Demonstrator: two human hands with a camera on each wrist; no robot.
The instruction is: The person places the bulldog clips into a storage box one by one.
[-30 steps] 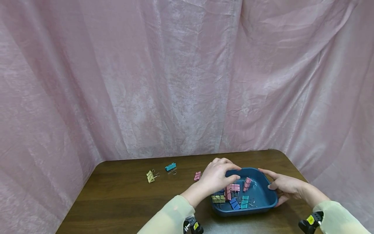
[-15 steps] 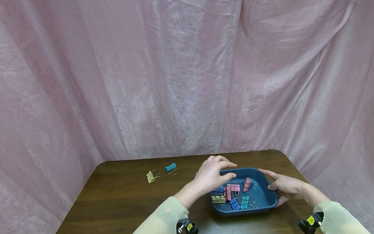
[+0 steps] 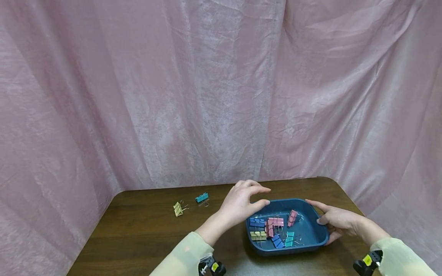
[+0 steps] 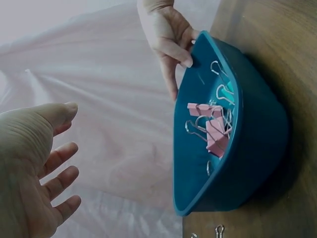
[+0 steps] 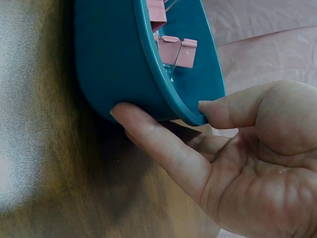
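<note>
A blue plastic bin [image 3: 312, 230] stands on the table, with several binder clips inside: pink [image 3: 276, 222], dark blue [image 3: 257, 222], yellow [image 3: 258, 235] and teal [image 3: 289, 239]. My right hand [image 3: 340, 219] grips the bin's right end. In the right wrist view its thumb [image 5: 230, 111] lies over the rim and its fingers [image 5: 163, 144] press the outer wall. My left hand [image 3: 239, 203] hovers beyond the bin's left end, thumb and fingers spread apart. Nothing shows between its fingers in the left wrist view [image 4: 59, 168].
On the wooden table [image 3: 138, 230] to the left lie a yellow binder clip [image 3: 178, 209] and a teal binder clip [image 3: 202, 197]. Wire handles [image 4: 219, 231] of a clip show beside the bin in the left wrist view. A pink curtain [image 3: 207, 96] hangs behind the table.
My left hand has moved left, away from above the bin, uncovering the dark blue clip. It now hides the pink clip seen earlier on the table. My right hand keeps its grip.
</note>
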